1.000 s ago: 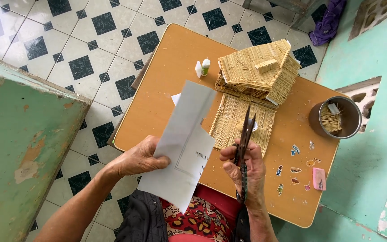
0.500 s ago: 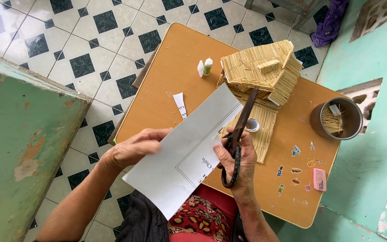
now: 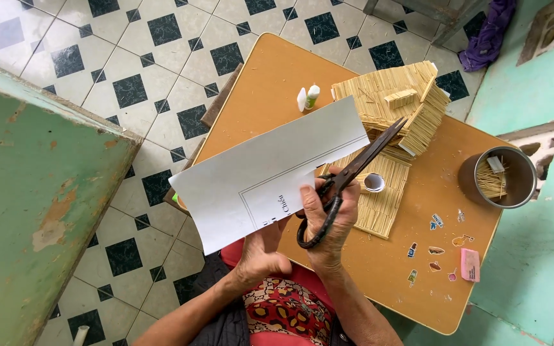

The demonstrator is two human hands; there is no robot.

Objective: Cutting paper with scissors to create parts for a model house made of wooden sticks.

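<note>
My left hand point(image 3: 263, 253) holds a white sheet of paper point(image 3: 258, 176) from its near edge, fingers behind the sheet. The sheet lies flat and wide above the left part of the wooden table point(image 3: 277, 77). My right hand point(image 3: 325, 218) grips dark scissors point(image 3: 354, 172) by the handles; the blades are close together and point up and right past the paper's right edge, toward the toothpick house model point(image 3: 399, 102).
A flat toothpick panel point(image 3: 389, 198) with a small white ring point(image 3: 374, 182) lies under the scissors. A glue bottle point(image 3: 311, 96), a metal cup of toothpicks point(image 3: 498, 178), small stickers point(image 3: 434, 221) and a pink eraser point(image 3: 470, 264) sit on the table. A green wall point(image 3: 27, 211) is left.
The paper has turned from upright to lying wide across the table. My left hand shifted from its left side to its near edge. The scissors tilted right.
</note>
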